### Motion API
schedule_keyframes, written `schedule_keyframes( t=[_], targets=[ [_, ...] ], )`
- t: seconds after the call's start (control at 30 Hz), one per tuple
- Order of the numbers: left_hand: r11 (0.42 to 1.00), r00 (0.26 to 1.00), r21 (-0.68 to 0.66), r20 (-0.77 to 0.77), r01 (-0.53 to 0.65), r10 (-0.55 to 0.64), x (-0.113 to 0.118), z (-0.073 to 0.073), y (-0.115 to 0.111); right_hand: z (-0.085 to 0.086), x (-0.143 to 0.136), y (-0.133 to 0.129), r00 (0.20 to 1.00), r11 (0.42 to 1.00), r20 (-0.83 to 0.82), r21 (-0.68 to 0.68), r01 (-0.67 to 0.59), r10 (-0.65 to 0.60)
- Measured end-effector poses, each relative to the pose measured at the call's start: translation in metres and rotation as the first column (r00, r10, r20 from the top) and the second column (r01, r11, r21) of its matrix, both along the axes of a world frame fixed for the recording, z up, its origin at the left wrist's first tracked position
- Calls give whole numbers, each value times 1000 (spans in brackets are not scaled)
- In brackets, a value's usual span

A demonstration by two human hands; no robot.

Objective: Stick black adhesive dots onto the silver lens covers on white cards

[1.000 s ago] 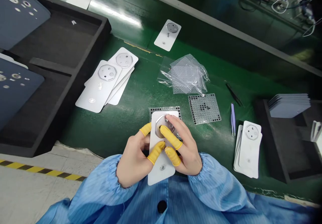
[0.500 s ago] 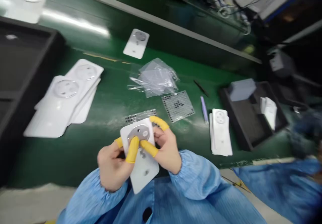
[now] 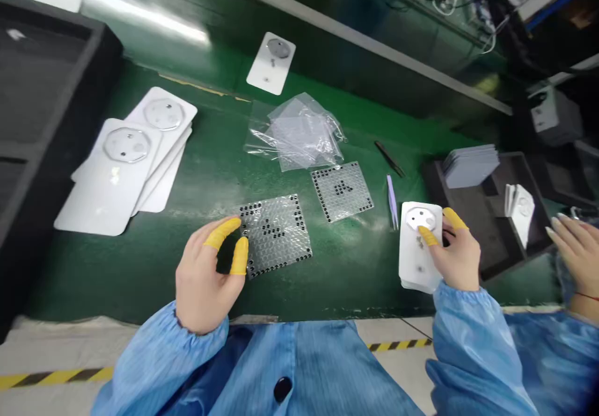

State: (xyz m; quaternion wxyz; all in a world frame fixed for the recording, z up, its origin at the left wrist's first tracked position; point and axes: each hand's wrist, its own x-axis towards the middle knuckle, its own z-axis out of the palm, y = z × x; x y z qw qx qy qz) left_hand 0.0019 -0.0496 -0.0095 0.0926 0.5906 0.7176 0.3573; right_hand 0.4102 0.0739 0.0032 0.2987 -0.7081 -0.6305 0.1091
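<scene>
My right hand (image 3: 452,247), with yellow finger cots on the thumb and index finger, grips the top white panel (image 3: 414,260) of a small stack at the right. Its thumb lies over the panel near the round recess, and its fingers are at the right edge. My left hand (image 3: 210,272) also wears yellow cots. It is open, thumb and index finger apart, at the left edge of a clear sheet dotted with small black pieces (image 3: 281,244). A second dotted sheet (image 3: 344,193) lies farther back. Whether the left fingertips touch the sheet I cannot tell.
Larger white panels (image 3: 100,198) overlap at the left beside a black tray (image 3: 88,73). Clear plastic bags (image 3: 304,129), black tweezers (image 3: 389,158) and purple tweezers (image 3: 392,201) lie mid-table. A dark tray (image 3: 496,260) and another person's hand (image 3: 578,247) are at the right.
The white panel held in both hands has gone to the stack at the right with my right hand. My left hand has let go and opened, and the nearer dotted sheet is uncovered.
</scene>
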Motion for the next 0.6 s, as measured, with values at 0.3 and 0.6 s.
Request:
schedule_keyframes(
  t=[0.3,0.6],
  targets=[
    [989,942,-128,-316,80,-117,4,-16,7,-3,-192,-44,662,656,77,92,-749,745],
    [949,999,-314,20,-17,24,-2,7,3,-39,-231,-50,523,560,-203,253,-788,828]
  ],
)
